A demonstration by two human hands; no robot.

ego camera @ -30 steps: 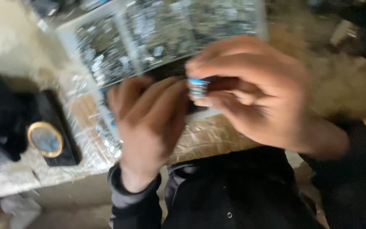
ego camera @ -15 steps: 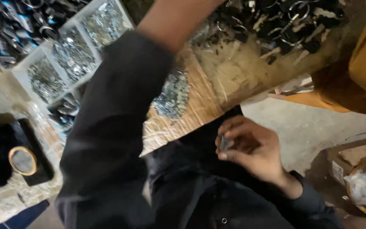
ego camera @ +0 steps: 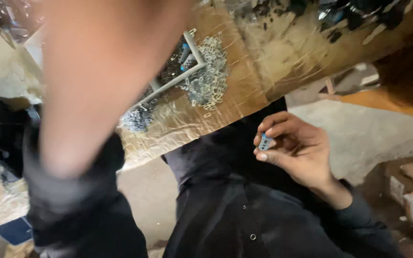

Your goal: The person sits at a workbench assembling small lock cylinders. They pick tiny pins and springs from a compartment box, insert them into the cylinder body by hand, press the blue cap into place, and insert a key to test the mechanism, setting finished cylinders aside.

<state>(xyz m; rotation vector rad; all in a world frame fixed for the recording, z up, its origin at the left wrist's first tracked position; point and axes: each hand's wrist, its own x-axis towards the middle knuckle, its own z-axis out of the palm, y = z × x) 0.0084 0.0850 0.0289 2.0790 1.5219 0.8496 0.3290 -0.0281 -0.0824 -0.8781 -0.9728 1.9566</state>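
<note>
Right hand (ego camera: 295, 148), lower right of frame: thumb and fingertips pinch a small blue-and-silver part (ego camera: 264, 142) above the lap. Left forearm (ego camera: 96, 81) fills the upper left, blurred; its hand is out of frame, grip unknowable. Loose metal pieces (ego camera: 205, 83) heaped at top centre beside a divided tray (ego camera: 194, 50).

Your right hand (ego camera: 295, 148) pinches a small pale-blue part (ego camera: 264, 141), plastic by its dull look. At eleven o'clock from it, bright metal clips (ego camera: 205, 83) glint on the table (ego camera: 244, 91), wrapped in glossy, crinkled film. Your dark sleeve (ego camera: 68, 200) is matt cloth.
</note>
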